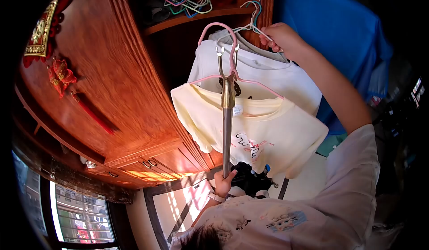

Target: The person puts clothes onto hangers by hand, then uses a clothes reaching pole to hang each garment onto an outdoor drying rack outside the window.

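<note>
My left hand (222,184) is wrapped around the lower shaft of a metal clothes pole (227,138), which stands upright in front of me with a forked tip. At the fork sits the neck of a pink hanger (233,49), carrying a pale yellow T-shirt (203,111) with printed lettering. My right hand (281,37) is raised and closed on the shoulder of a white hanger (251,27). Behind the yellow shirt, a white T-shirt (286,75) with a dark print hangs beneath that hand. A greyish garment is partly hidden behind it.
A reddish wooden cabinet (98,71) fills the left, with a red-and-gold hanging ornament (60,78). Several coloured hangers (194,2) lie on its upper shelf. A blue cloth (326,40) covers something at right. A black item (250,178) is low behind the pole. A barred window (82,214) is lower left.
</note>
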The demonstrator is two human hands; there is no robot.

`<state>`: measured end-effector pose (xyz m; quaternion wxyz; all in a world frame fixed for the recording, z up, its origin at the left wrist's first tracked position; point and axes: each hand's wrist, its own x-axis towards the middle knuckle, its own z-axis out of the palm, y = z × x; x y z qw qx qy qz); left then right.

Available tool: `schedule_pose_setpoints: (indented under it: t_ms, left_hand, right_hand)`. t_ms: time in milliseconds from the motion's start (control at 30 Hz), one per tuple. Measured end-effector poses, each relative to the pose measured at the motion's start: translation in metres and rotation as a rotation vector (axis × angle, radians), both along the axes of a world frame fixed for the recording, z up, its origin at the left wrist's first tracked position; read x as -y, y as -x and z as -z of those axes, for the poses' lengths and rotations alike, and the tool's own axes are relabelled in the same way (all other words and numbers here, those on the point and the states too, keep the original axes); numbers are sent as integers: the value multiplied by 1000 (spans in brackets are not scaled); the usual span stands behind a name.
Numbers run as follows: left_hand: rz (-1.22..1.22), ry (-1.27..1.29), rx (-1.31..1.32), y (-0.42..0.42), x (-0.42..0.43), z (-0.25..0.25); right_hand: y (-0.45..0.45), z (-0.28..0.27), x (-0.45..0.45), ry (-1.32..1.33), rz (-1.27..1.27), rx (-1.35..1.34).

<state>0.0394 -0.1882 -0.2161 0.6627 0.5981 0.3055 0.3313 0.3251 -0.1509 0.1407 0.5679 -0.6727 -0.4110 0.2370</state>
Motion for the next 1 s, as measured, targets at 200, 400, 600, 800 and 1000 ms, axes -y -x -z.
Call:
schedule_pose_setpoints:
  t_ms: [200, 400, 600, 800, 1000]
  left_hand:
    - [-31, -22, -44, 24, 15, 23]
    - [-95, -3, -20, 60, 29, 43]
    - [-303, 144, 98, 85, 43, -4]
    - [-392, 52, 159, 119, 46, 25]
    - [-446, 41, 251, 177, 58, 13]
  right_hand:
    - [-31, 2, -60, 103, 140, -112]
    - [-67, 37, -105, 185, 153, 6]
    - [-59, 48, -104, 239, 351, 507]
    - [-11, 56, -82, 54, 586, 1171]
    - [62, 82, -28, -215, 470, 1344]
